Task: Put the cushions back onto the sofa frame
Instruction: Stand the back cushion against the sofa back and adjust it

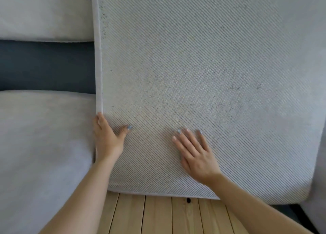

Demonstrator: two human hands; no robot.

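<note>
My left hand [107, 138] grips the cushion [202, 66] by its side edge to steer it beside the neighbouring cushion [44, 145]; my right hand [195, 154] lies flat on top, fingers straight, pressing it onto the sofa frame [45, 66]

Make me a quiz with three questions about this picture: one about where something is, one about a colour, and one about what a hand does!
1. Where are the pale wooden planks? A) below the big light-grey woven cushion B) above it C) on top of it
2. What colour is the band between the upper plain grey cushion and the lower plain grey cushion? A) red B) dark blue-grey C) yellow
3. What is the right hand doing? A) making a fist B) holding a cup C) lying flat on the woven cushion

1 A: planks show under its bottom edge. 2 B: dark between pale cushions. 3 C: straight fingers rest on the fabric; the left hand grips the edge.
</note>
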